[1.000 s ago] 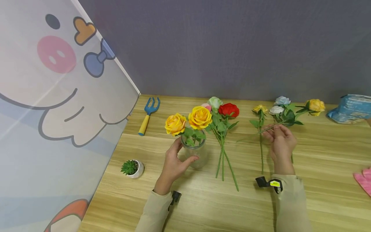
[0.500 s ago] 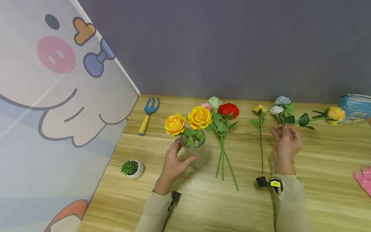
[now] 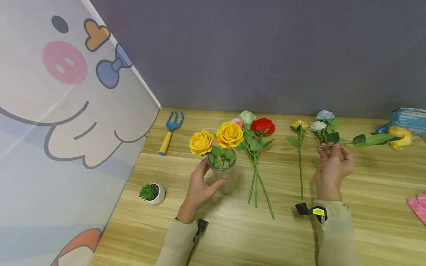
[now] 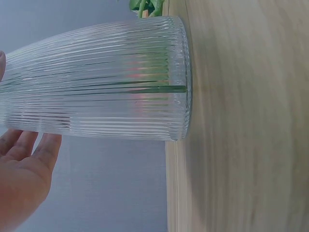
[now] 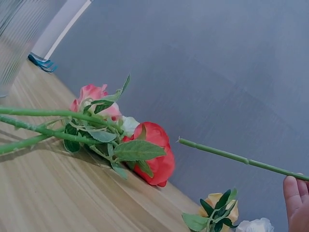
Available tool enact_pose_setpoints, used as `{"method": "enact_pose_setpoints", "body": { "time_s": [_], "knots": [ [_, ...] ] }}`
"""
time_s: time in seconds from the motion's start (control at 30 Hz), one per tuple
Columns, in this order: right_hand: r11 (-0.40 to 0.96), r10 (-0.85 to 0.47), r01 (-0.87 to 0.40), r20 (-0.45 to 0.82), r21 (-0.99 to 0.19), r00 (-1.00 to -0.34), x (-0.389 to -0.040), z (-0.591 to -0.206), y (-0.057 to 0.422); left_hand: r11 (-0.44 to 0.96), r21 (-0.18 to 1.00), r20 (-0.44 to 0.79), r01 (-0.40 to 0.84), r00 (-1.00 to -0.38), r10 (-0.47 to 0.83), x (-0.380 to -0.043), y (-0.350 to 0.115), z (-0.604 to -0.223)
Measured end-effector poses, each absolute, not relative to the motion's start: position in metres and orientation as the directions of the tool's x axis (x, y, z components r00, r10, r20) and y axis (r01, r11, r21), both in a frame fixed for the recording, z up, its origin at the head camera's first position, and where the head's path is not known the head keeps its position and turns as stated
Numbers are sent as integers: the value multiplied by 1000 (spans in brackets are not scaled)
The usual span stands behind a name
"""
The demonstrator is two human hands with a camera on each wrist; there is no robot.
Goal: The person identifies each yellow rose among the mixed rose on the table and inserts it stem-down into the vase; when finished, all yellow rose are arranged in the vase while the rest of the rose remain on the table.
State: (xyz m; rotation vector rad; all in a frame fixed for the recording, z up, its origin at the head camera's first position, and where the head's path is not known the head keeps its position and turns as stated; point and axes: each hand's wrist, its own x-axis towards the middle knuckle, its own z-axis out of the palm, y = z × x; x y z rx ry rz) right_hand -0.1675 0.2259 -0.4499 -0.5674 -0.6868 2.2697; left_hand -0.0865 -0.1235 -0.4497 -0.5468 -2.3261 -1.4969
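My left hand [image 3: 203, 185] curls round a ribbed clear glass vase [image 4: 106, 82] that stands on the table. Two yellow roses [image 3: 229, 135] rise from its mouth, and a green stem shows through the glass in the left wrist view. With its fingertips my right hand [image 3: 334, 168] pinches the stem of another yellow rose [image 3: 400, 137]. That rose lies nearly level, bloom to the right, its cut stem end pointing left in the right wrist view. Beneath and beyond this hand lie a smaller yellow rose [image 3: 299, 124], a white rose [image 3: 317, 126] and a light blue rose [image 3: 324, 115].
Between the hands lie a red rose [image 3: 263, 126], a pale green rose [image 3: 247, 117] and a pink rose [image 3: 237, 122], stems crossed. At left are a hand fork [image 3: 170, 133] and a potted succulent [image 3: 155, 193]. A blue packet [image 3: 408, 120] and pink cloth-like item [image 3: 417, 207] lie right.
My right hand has moved slightly right, and the yellow rose it holds has swung rightward and down until nearly level. The left hand and vase have stayed still.
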Motion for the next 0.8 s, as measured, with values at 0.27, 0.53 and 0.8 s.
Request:
{"method": "enact_pose_setpoints", "body": {
  "time_s": [0.27,0.53,0.8],
  "knots": [
    [-632,730,-533,-202,-562,-653,-168,-443,226,380,798,449,467,-882,141,-87,-124,-449],
    [-636,744,-568,-219,-522,-631,-165,-426,223,381,796,453,470,-880,141,-87,-124,-450],
    [-620,756,-604,-178,-501,-630,-159,-411,218,385,791,459,476,-877,140,-87,-124,-451]
  ]
}}
